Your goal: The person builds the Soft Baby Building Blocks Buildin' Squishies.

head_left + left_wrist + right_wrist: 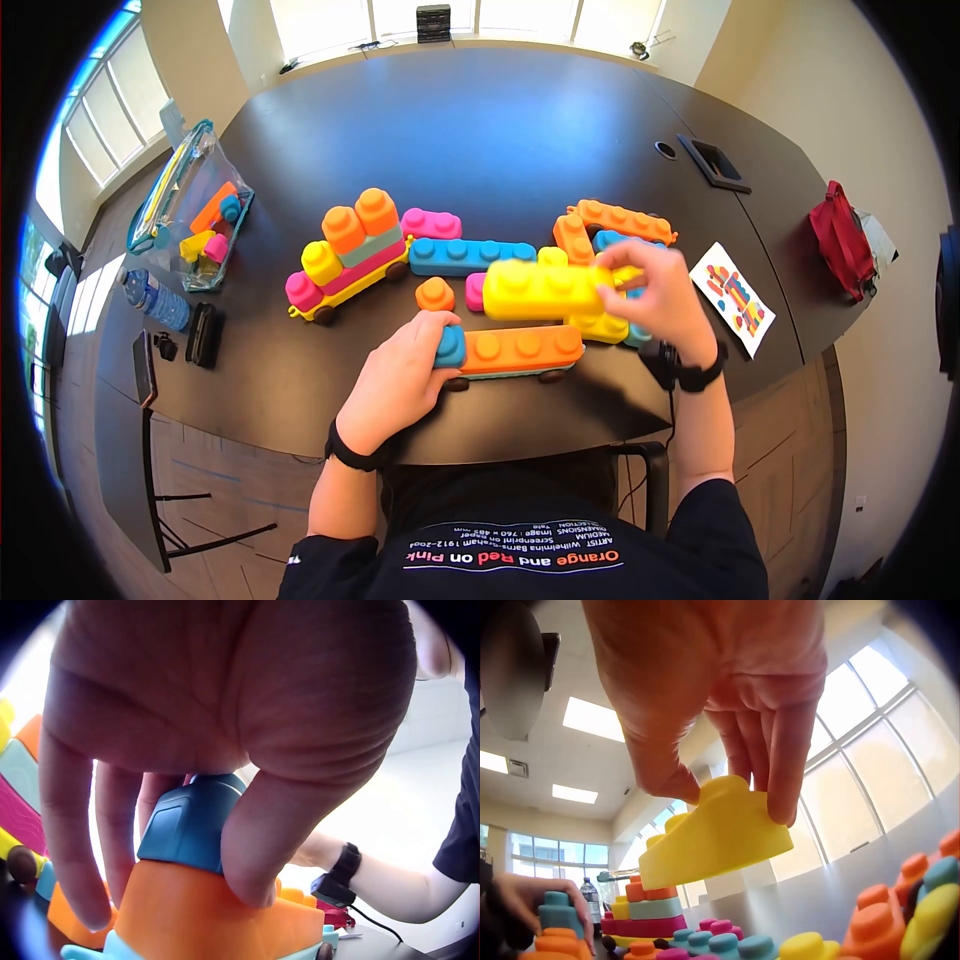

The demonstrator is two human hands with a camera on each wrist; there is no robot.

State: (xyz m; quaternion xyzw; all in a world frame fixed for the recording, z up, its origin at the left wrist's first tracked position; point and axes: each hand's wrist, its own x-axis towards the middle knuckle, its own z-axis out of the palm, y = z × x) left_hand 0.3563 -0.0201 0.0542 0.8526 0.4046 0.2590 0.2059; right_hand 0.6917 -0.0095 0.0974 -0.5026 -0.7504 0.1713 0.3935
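Observation:
My left hand (395, 370) grips a small blue block (451, 347) on the left end of a long orange block (525, 348). In the left wrist view, the thumb runs down the side of the blue block (191, 825) onto the orange block (187, 904). That stack sits on a light teal wheeled base (515, 375). Between thumb and fingers, my right hand (655, 300) pinches a long yellow block (545, 293), raised above the table beyond the orange block. The right wrist view shows the yellow block (716, 840) in the air, slightly tilted.
A stacked block train car (375, 262) stands at left, beside a long blue block (472, 257). A loose orange block (435, 294) lies near my left hand. More orange blocks (625, 218) are behind the right hand, with a picture card (735, 300) further right. A clear bag (190, 215) holds blocks.

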